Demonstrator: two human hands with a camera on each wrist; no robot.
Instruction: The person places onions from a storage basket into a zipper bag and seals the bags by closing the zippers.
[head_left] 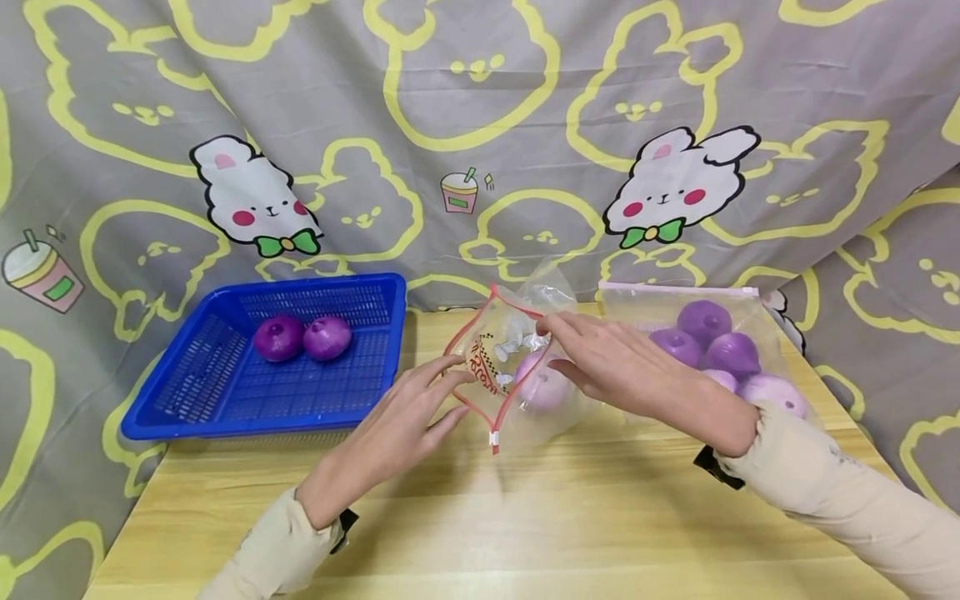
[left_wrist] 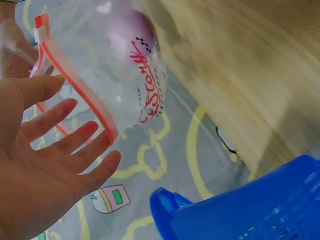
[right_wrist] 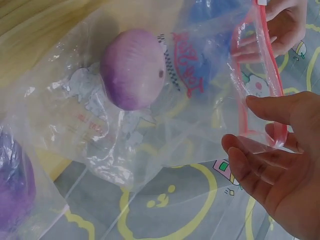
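A clear zip bag (head_left: 495,421) with a red zipper edge and red lettering stands with its mouth spread wide. Inside it lies one pale purple onion (right_wrist: 134,69). My left hand (head_left: 393,425) is at the mouth's left side, fingers extended against the red edge (left_wrist: 80,92) and thumb apart from them. On the opposite side, my right hand (head_left: 622,358) holds the rim, its fingers bent about the red edge (right_wrist: 272,75). A blue plastic basket (head_left: 262,417) at the left contains two darker purple onions (head_left: 279,337).
A second clear zip bag (head_left: 637,304) with a pale pink zipper lies at the right, with several purple onions (head_left: 703,321) in it. Everything rests on a light wooden table (head_left: 540,533). A grey patterned cloth (head_left: 420,100) hangs behind.
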